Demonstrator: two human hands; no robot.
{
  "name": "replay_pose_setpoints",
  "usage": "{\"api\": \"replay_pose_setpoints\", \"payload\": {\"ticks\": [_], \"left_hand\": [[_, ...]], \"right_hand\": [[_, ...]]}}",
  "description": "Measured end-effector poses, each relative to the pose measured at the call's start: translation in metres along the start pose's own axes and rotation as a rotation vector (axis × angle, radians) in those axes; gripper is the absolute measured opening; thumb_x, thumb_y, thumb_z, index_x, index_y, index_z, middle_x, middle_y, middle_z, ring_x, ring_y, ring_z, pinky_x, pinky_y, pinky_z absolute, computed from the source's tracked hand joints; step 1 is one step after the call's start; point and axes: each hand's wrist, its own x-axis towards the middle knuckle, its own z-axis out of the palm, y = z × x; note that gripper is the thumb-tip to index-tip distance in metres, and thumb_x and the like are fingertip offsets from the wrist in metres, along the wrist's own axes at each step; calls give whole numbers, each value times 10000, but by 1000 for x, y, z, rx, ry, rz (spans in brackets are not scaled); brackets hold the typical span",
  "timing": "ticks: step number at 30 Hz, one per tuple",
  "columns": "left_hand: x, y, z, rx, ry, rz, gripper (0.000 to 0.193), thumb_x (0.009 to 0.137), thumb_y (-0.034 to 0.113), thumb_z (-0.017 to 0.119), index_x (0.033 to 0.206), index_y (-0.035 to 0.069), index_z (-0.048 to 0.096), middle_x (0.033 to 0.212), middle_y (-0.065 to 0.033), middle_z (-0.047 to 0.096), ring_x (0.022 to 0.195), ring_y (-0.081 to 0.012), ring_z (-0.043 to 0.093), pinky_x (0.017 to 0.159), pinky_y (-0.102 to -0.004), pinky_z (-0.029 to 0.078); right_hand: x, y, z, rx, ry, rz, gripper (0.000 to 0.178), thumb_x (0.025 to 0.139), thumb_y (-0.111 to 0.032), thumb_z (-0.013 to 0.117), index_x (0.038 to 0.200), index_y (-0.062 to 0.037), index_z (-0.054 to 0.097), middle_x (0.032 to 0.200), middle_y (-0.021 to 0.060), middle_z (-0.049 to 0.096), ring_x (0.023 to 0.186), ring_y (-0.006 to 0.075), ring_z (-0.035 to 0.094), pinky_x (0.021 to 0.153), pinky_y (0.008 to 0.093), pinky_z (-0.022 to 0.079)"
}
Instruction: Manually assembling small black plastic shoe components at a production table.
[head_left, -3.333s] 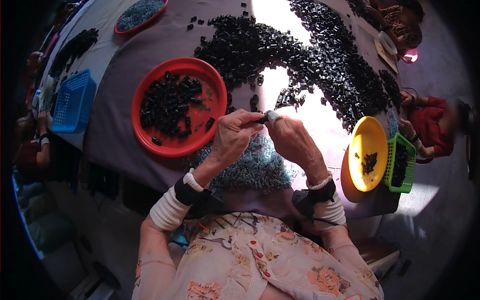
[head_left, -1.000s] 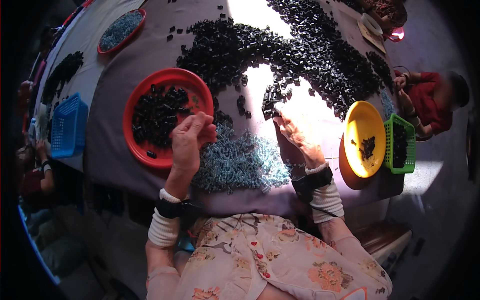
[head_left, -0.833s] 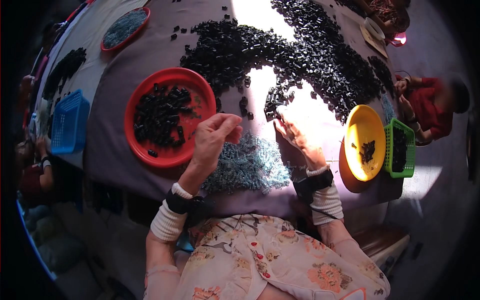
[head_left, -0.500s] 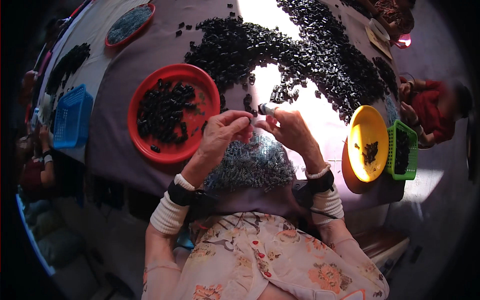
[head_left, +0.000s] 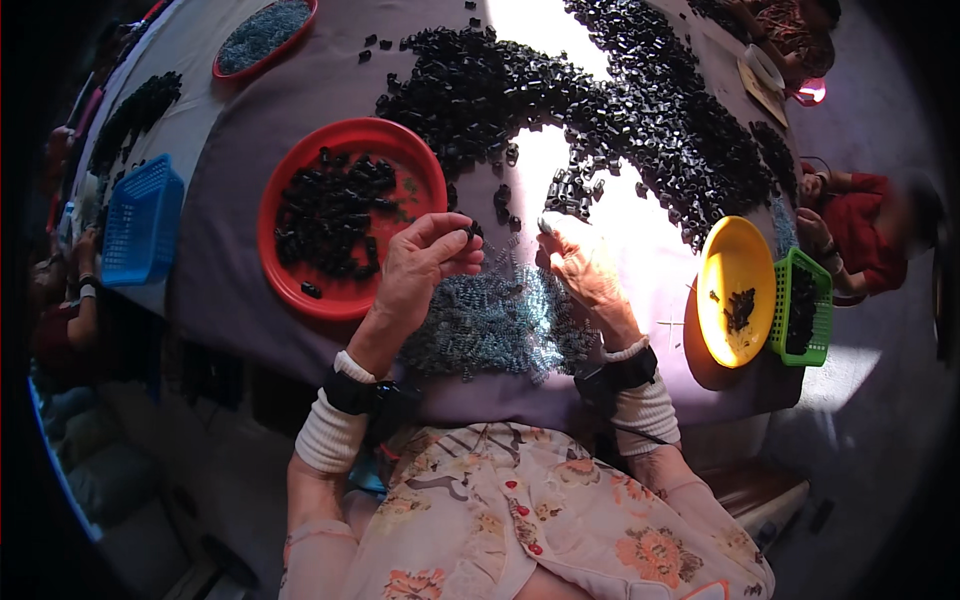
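Observation:
My left hand (head_left: 425, 260) is closed in a pinch on a small black plastic piece (head_left: 473, 230), beside the right rim of a red plate (head_left: 436, 165). Apart from it, my right hand (head_left: 588, 268) has its fingers drawn together, with a greyish covering on one fingertip; whatever they hold is not clear. Below and between both hands lies a heap of small metal springs (head_left: 500, 320). Several loose black pieces (head_left: 568, 195) lie just beyond my right fingertips. The red plate carries many similar black pieces (head_left: 340, 215).
A large pile of black pieces (head_left: 500, 85) spreads across the far table. At right stand a yellow plate (head_left: 715, 290) and a green basket (head_left: 822, 345); at left, a blue basket (head_left: 140, 225). A red dish of springs (head_left: 262, 40) sits far left. Other people work at both sides.
My hands, close together before, have moved apart. The left went left with a black piece in its fingertips; the black piece by my right fingertips no longer shows.

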Motion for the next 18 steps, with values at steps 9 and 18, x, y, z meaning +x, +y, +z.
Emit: {"api": "replay_pose_setpoints", "payload": {"ticks": [9,18], "left_hand": [[-1,-4,1,22,-47,18,227,867,60,554,1079,-20,538,954,-139,618,840,-213,631,751,-324,533],[0,-14,6,27,-96,-13,222,867,54,553,1075,-21,536,950,-127,625,848,-202,631,757,-322,527]], "right_hand": [[-6,-31,14,844,-85,459,285,927,-196,466,1154,-33,521,1050,27,522,939,86,497,776,240,427],[26,-39,6,-249,-41,-257,119,768,-97,592,760,-22,500,595,129,500,532,290,533,505,354,437]]}}
